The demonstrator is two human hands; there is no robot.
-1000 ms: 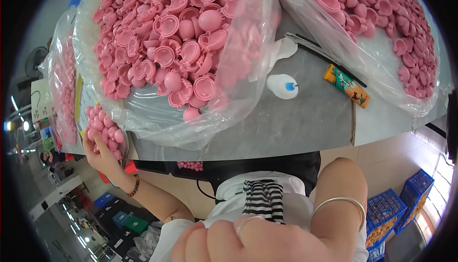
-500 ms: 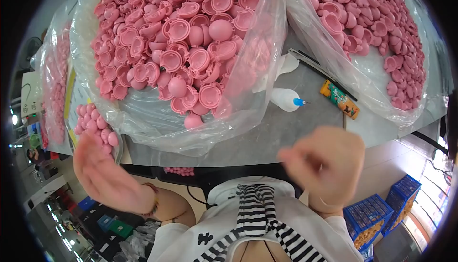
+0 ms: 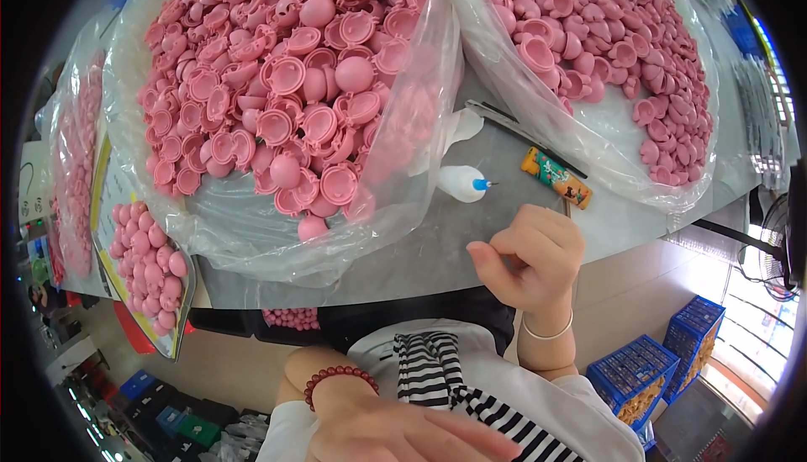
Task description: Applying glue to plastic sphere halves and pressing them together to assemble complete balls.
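My left hand (image 3: 412, 432) is low in front of my body, its fingers stretched out and no object in it; a red bead bracelet circles the wrist. My right hand (image 3: 538, 256) is raised near the table's front edge with fingers curled in and thumb sticking out to the left; nothing shows in it. Just beyond it lie an orange and green packet (image 3: 556, 178) and a white squeeze bottle (image 3: 461, 183) with a blue tip. Pink hinged round shells (image 3: 286, 75) fill a big clear plastic bag (image 3: 252, 256) across the table.
A second clear bag with pink half shells (image 3: 622, 42) stands at the right. Pink balls (image 3: 147, 264) sit on a tray (image 3: 187, 281) at the left edge. A long thin black tool (image 3: 530, 138) lies behind the packet. Blue crates (image 3: 635, 374) stand on the floor at right.
My left hand has swung from beside the pink balls down and right, in front of my body. My right hand has drawn slightly left, its fingers still curled. The view has shifted a little.
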